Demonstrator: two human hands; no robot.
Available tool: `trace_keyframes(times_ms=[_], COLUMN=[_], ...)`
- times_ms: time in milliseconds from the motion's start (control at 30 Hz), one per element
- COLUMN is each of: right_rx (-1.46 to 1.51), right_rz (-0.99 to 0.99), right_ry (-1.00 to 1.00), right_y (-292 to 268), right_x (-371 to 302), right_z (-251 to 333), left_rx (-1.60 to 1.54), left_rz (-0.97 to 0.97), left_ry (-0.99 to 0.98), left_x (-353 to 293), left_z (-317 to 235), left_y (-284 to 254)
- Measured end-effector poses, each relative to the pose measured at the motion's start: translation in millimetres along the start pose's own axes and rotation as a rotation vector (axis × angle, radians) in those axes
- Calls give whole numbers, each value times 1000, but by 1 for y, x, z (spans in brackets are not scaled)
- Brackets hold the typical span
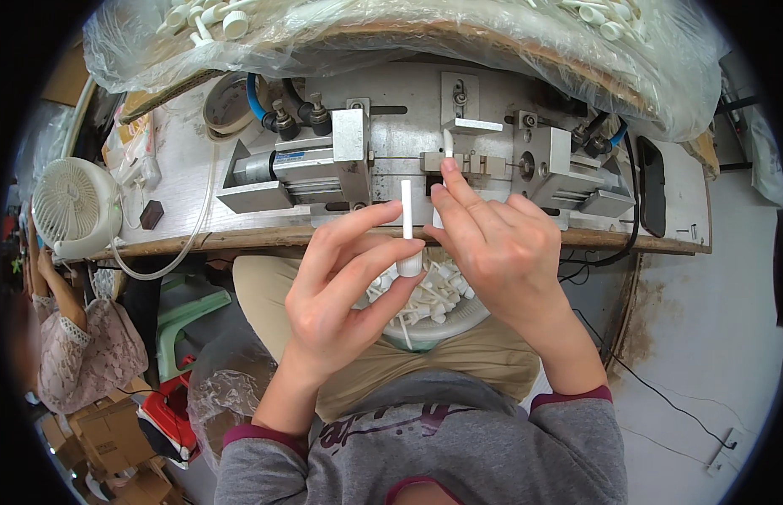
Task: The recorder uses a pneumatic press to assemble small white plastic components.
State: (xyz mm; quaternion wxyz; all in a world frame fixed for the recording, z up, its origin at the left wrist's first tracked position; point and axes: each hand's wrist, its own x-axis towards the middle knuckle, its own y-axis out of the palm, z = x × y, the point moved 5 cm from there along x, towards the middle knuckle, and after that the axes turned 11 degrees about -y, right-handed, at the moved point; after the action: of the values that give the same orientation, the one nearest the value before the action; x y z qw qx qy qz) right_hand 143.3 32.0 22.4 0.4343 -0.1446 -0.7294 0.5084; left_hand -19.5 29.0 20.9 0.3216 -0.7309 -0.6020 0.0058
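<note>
- Your left hand point(324, 295) pinches a white capped stick point(407, 210): the thumb and a finger grip its ribbed cap at the bottom, while the index fingertip rests along the stem. The hold probably keeps the stem upright and in plain sight.
- Your right hand point(492, 240) appears to pinch a second white piece point(448, 145), its rounded tip pointing to the far side. Your index finger lies along it, perhaps to steady it; the fingers hide much of the grip.
- A small metal block point(491, 165) sits just beyond your right fingertips, between a left metal cylinder unit point(307, 168) and a right metal cylinder unit point(568, 164). The two units face inward, likely so that both can act on the middle.
- The capped stick stands at the right edge of your left hand, on the near side of the metal block. The second piece is farther off and slightly right, at your right fingertips; whether it touches the block, you cannot tell from here.
- A round tub point(474, 320) of loose white pieces point(434, 295) rests at your lap, below and between your hands, presumably for easy reach.
</note>
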Motion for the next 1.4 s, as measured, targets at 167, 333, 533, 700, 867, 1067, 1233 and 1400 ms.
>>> trace_keyframes(times_ms=[167,333,533,700,867,1067,1233,1400], right_rx=[13,21,344,117,293,1345,1673,1866], right_rz=[23,48,-311,-45,22,-345,-58,-48], right_ry=[-31,-59,165,360,314,372,604,664], right_y=[-4,-10,-49,-33,-18,-47,-18,-6], right_x=[5,12,54,99,104,73,25,14], right_z=[2,0,-78,-204,-215,-99,-42,-35], left_rx=[5,-52,-62,-80,-83,-111,-5,-2], left_rz=[2,6,-51,-39,-18,-18,-10,48], left_ry=[17,-12,54,63,66,118,182,172], left_x=[-1,1,-7,-6,-5,0,3,-1], left_z=[1,-8,-8,-20,-20,-24,-33,-34], left_y=[4,-2,-17,-13,-12,-16,-16,-10])
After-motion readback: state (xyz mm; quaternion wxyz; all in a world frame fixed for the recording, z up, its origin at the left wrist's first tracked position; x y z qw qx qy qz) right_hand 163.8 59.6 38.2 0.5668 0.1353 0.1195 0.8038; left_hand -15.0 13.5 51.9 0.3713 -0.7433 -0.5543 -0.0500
